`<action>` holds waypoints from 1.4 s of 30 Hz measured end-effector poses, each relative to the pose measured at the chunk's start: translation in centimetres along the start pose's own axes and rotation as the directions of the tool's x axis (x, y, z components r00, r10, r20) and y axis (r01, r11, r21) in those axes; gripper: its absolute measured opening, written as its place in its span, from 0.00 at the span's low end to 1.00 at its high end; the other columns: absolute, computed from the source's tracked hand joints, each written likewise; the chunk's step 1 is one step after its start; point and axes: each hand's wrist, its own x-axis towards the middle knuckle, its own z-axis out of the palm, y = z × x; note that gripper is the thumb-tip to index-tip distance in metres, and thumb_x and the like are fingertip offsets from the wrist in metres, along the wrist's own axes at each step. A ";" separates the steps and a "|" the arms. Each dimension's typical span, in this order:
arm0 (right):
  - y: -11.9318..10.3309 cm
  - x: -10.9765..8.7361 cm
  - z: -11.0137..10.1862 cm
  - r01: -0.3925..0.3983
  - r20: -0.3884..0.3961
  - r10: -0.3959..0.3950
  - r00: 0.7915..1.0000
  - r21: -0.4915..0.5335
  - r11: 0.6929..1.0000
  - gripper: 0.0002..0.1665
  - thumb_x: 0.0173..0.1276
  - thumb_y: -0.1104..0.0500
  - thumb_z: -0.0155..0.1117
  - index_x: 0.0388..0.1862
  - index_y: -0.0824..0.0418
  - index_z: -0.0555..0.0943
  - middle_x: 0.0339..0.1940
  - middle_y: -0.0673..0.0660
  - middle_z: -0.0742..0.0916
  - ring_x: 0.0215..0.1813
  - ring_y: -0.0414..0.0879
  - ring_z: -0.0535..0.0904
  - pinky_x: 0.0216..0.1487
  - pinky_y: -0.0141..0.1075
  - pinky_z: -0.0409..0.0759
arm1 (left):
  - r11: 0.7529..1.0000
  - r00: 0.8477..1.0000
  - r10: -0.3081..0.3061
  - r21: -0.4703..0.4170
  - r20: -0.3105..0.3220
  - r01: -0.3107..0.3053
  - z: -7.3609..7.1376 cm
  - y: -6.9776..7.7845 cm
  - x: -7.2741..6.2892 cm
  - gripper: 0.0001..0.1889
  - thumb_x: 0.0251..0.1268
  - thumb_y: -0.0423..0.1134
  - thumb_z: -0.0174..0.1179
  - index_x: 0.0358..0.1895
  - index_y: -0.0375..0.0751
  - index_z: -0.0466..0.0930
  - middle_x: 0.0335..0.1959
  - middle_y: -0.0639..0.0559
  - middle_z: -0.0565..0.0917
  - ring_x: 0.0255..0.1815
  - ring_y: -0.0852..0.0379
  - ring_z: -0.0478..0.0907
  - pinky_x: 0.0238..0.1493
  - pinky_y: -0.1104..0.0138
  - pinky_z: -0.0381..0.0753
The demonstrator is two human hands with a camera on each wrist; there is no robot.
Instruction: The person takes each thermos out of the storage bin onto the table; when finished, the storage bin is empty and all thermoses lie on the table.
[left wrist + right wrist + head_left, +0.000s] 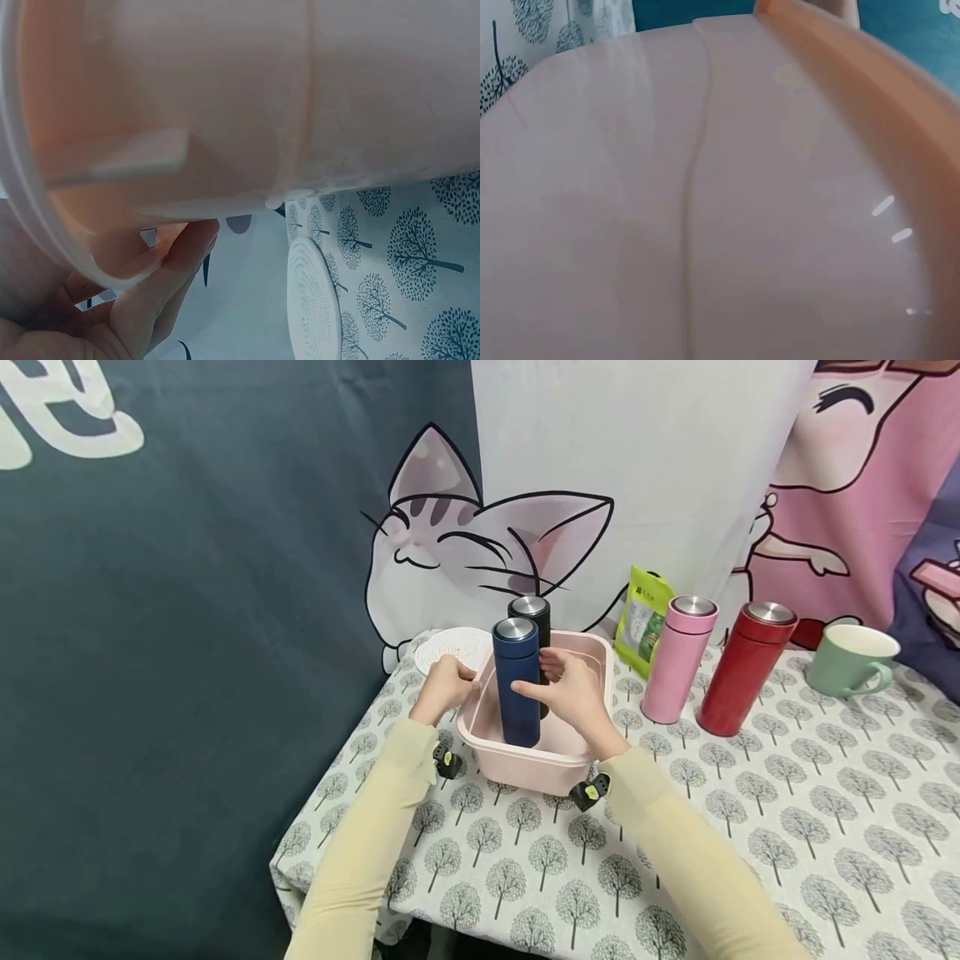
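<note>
A blue thermos bottle with a steel cap stands in a pink plastic basin, in front of a black thermos bottle. My right hand is at the blue bottle's right side, thumb across its front and fingertips going out of sight behind it. At the basin's left edge my left hand grips the rim. In the left wrist view, the fingers curl about the rim beside the basin wall. The right wrist view is filled by the basin's wall, with the right hand out of sight.
A white round plate-like item lies behind the left hand. Right of the basin stand a green packet, a pink bottle, a red bottle and a green mug. The tree-print tablecloth drops off at the left edge.
</note>
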 end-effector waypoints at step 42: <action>1.0 0.0 1.7 0.050 -0.071 -0.067 0.995 -0.220 0.974 0.38 0.53 0.46 0.77 0.57 0.65 0.76 0.48 0.63 0.87 0.47 0.56 0.84 0.48 0.47 0.84 | 0.999 0.999 0.040 0.025 -0.030 -0.039 0.7 -0.3 -0.3 0.14 0.58 0.30 0.65 0.47 0.26 0.84 0.44 0.33 0.86 0.44 0.42 0.86 0.45 0.60 0.87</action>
